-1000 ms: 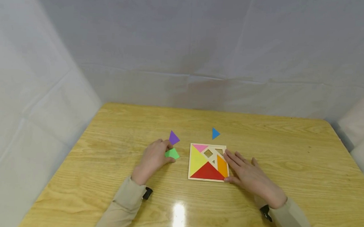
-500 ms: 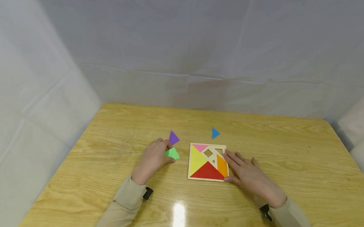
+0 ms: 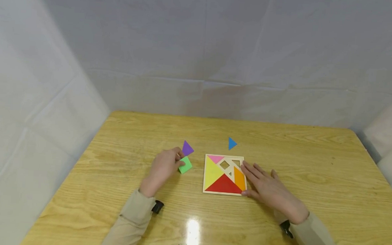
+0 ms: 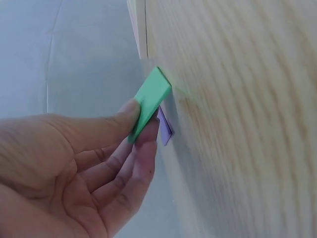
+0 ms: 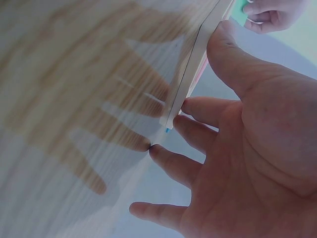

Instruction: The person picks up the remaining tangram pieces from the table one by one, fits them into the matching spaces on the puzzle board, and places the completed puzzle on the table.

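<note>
My left hand [image 3: 163, 169] pinches a green square tangram piece [image 3: 185, 165] between thumb and fingers, left of the puzzle board. In the left wrist view the green piece [image 4: 151, 93] is tilted and raised off the table. Just beyond it lies a purple triangle [image 3: 187, 148]. My right hand [image 3: 268, 189] rests with extended fingers on the right edge of the wooden tangram board [image 3: 204, 174]. Seated in the board are a yellow triangle [image 3: 212, 172], a red triangle [image 3: 223, 185], an orange piece [image 3: 239, 179] and a pink piece [image 3: 215, 159]. Cut-out recesses show at its upper right.
A blue triangle [image 3: 232, 143] lies behind the board on the wooden table [image 3: 297, 150]. Pale cloth [image 3: 219, 64] hangs behind the table and at both sides. Black straps show at both wrists.
The left hand has lifted and turned the green square, and its thumb now lies across the piece's face. My right hand and the board stay put.
</note>
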Tool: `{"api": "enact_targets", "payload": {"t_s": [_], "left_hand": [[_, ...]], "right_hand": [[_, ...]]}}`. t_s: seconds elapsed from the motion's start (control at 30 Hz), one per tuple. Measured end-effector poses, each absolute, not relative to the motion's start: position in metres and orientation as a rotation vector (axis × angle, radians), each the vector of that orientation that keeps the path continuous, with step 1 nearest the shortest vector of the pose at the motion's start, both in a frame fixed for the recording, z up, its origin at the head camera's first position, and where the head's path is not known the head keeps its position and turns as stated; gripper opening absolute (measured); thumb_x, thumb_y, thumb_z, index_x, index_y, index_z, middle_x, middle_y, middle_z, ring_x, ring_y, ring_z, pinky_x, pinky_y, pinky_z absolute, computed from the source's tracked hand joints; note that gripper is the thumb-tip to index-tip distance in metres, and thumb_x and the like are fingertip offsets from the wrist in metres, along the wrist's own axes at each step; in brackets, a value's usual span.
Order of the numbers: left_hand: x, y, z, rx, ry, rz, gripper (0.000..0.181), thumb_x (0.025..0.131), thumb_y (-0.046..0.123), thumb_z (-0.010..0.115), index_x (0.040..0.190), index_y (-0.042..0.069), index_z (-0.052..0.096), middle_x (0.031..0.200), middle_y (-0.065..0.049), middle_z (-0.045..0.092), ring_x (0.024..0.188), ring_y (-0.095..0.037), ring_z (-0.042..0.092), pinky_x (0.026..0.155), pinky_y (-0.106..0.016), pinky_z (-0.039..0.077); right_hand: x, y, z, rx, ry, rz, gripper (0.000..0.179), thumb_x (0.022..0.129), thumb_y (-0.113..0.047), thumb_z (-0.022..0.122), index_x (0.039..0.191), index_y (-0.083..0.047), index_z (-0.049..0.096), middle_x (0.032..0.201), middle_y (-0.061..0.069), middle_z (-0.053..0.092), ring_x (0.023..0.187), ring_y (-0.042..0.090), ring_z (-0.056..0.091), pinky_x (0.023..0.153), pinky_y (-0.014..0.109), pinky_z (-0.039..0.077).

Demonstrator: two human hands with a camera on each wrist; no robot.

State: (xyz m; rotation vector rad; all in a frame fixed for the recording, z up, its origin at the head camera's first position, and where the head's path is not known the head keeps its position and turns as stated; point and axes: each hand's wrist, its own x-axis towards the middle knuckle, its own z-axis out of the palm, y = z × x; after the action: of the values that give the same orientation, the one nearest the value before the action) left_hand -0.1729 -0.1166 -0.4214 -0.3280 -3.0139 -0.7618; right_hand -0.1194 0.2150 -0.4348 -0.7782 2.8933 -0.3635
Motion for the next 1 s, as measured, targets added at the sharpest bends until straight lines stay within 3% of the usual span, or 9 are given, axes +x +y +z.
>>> {"api": "enact_targets", "payload": {"t_s": [0.33, 0.53, 1.0], "left_hand": [[-0.178, -0.115, -0.42, -0.303, -2.964, -0.912, 0.03, 0.092, 0.004, 0.073, 0.122, 0.007, 0.071, 0.098, -0.014, 0.073, 0.079, -0.023, 0.069, 0.062, -0.029, 0.055], [-0.176, -0.114, -0.417, -0.258, -2.958, -1.175, 0.028, 0.095, 0.003, 0.069, 0.123, 0.007, 0.07, 0.101, -0.015, 0.071, 0.087, -0.027, 0.072, 0.066, -0.031, 0.06], [-0.179, -0.101, -0.415, -0.281, -2.865, -1.366, 0.027, 0.092, -0.003, 0.071, 0.118, 0.003, 0.07, 0.101, -0.015, 0.071, 0.085, -0.026, 0.071, 0.067, -0.029, 0.061]], "right_hand": [[-0.118, 0.216, -0.434, -0.776, 2.899, -0.369, 0.077, 0.097, -0.043, 0.064, 0.159, -0.009, 0.033, 0.164, 0.011, 0.03, 0.145, 0.041, 0.036, 0.104, 0.08, 0.025], [-0.118, 0.216, -0.434, -0.779, 2.912, -0.373, 0.076, 0.097, -0.043, 0.065, 0.158, -0.01, 0.034, 0.164, 0.01, 0.032, 0.145, 0.041, 0.037, 0.103, 0.08, 0.026], [-0.119, 0.214, -0.433, -0.77, 2.885, -0.383, 0.076, 0.098, -0.043, 0.063, 0.159, -0.01, 0.032, 0.165, 0.01, 0.029, 0.146, 0.041, 0.035, 0.105, 0.08, 0.024]]}}
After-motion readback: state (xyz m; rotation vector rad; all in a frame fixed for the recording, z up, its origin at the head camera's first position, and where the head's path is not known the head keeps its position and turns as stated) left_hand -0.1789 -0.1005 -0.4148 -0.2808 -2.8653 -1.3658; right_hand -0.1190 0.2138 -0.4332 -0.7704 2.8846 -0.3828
